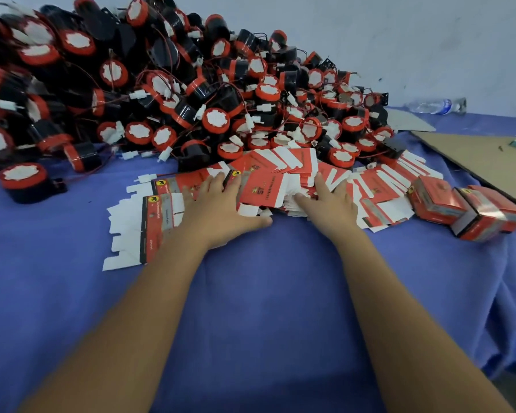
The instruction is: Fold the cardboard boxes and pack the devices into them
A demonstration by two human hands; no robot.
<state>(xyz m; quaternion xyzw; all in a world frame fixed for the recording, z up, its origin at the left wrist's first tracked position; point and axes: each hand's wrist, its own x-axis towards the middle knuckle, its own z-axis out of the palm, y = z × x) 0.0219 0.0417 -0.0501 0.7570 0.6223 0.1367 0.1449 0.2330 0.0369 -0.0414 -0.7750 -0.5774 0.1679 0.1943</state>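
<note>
A spread of flat red-and-white cardboard box blanks (283, 180) lies across the middle of the blue cloth. My left hand (221, 207) rests flat on the blanks at the left, fingers stretched out. My right hand (329, 201) lies on the blanks just to the right, fingers reaching into the pile. Behind them rises a big heap of black devices with red caps and white ends (161, 84), with red wires and white plugs. Two folded red boxes (438, 201) (489, 216) stand at the right.
The blue cloth (265, 293) covers the table and drops off at the right. A brown cardboard sheet (483, 162) lies at the far right with a small teal object on it. A plastic water bottle (435, 106) lies by the white wall.
</note>
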